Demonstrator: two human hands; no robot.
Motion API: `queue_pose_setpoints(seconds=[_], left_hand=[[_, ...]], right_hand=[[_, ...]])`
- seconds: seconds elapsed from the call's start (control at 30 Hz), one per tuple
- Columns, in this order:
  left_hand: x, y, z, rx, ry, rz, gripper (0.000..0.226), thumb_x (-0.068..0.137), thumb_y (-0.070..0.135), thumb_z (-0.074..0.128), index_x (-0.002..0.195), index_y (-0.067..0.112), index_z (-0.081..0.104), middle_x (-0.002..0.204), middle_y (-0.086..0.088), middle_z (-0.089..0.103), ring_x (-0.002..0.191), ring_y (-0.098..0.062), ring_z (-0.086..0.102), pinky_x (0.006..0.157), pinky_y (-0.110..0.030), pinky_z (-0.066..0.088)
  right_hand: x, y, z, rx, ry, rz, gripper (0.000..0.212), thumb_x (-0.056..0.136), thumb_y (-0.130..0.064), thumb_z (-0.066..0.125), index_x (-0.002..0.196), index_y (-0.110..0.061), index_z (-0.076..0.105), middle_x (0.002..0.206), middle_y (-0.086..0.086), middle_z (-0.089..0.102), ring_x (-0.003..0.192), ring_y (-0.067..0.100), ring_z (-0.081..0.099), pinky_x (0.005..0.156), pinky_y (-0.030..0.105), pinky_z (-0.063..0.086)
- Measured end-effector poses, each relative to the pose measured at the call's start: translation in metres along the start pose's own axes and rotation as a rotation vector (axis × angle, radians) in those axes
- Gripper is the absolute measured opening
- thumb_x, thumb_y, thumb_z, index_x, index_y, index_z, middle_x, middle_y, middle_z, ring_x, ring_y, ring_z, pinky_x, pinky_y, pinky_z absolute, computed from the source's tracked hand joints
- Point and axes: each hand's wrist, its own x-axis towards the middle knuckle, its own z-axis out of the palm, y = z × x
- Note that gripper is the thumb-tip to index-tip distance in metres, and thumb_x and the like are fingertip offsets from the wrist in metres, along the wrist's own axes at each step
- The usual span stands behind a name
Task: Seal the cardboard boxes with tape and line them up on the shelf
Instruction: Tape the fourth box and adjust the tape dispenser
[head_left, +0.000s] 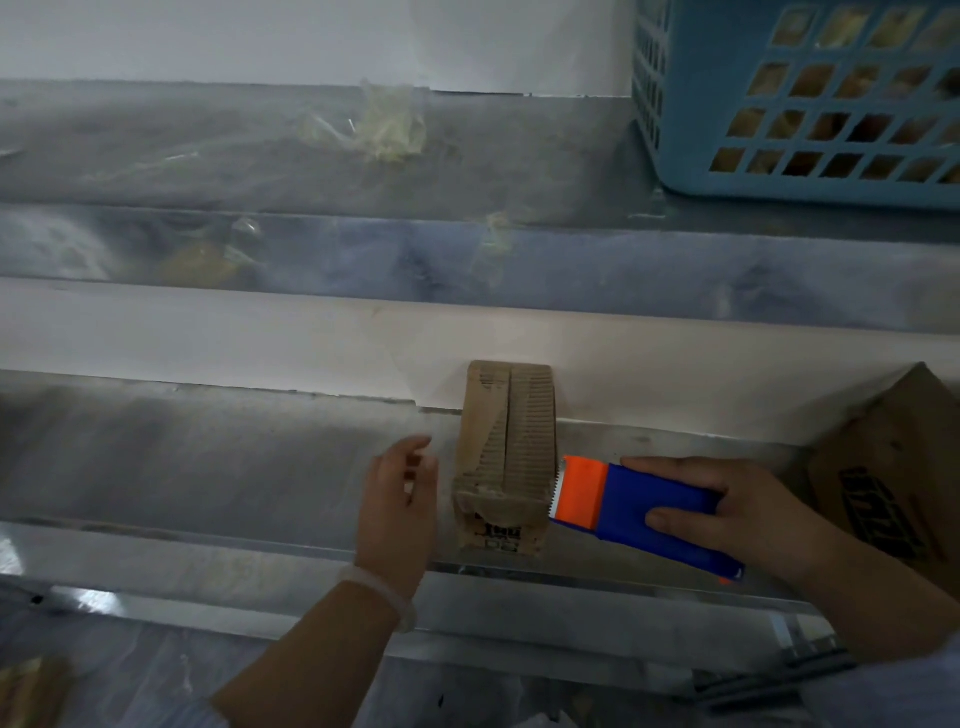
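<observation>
Cardboard box (506, 457): upright on shelf (208, 467)
Right hand (737, 512): grips dispenser (654, 501), blade at box
Left hand (400, 501): relaxed, empty, beside box

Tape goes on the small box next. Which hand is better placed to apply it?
Right. The right hand grips the tape dispenser, its orange toothed end at the small cardboard box; the left hand is open beside it.

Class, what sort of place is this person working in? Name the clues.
Likely a storeroom or packing area: metal shelves, a blue basket on the upper one, and a small cardboard box beside a tape dispenser held in the right hand.
</observation>
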Motion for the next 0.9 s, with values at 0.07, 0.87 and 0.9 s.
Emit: queue_pose_setpoints(seconds=[0.07,0.87,0.9], left_hand=[[0.009,0.012,-0.007,0.140,-0.029,0.511,0.030,0.097,0.032,0.048,0.114,0.015,0.066,0.107,-0.001,0.063,0.100,-0.015,0.056,0.091,-0.035,0.047],[0.015,0.019,0.015,0.275,-0.335,0.849,0.024,0.083,0.042,0.064,0.093,0.025,0.079,0.099,0.014,0.072,0.092,-0.004,0.065,0.090,-0.032,0.048],[0.015,0.018,0.016,0.271,-0.329,0.855,0.024,0.083,0.042,0.065,0.093,0.025,0.079,0.099,0.014,0.072,0.093,-0.004,0.065,0.090,-0.032,0.048]], right_hand=[[-0.001,-0.002,0.001,-0.004,0.001,-0.012,0.047,0.069,-0.043,0.075,0.109,-0.063,0.060,0.113,-0.032,0.064,0.099,-0.003,0.065,0.078,0.013,0.052],[-0.038,0.003,-0.046,-0.041,-0.100,0.056,0.043,0.069,-0.044,0.072,0.109,-0.058,0.064,0.115,-0.030,0.064,0.105,-0.002,0.064,0.085,0.012,0.050],[-0.038,0.001,-0.045,-0.091,-0.103,0.062,0.043,0.070,-0.048,0.071,0.110,-0.061,0.061,0.116,-0.034,0.062,0.106,-0.006,0.062,0.088,0.011,0.049]])
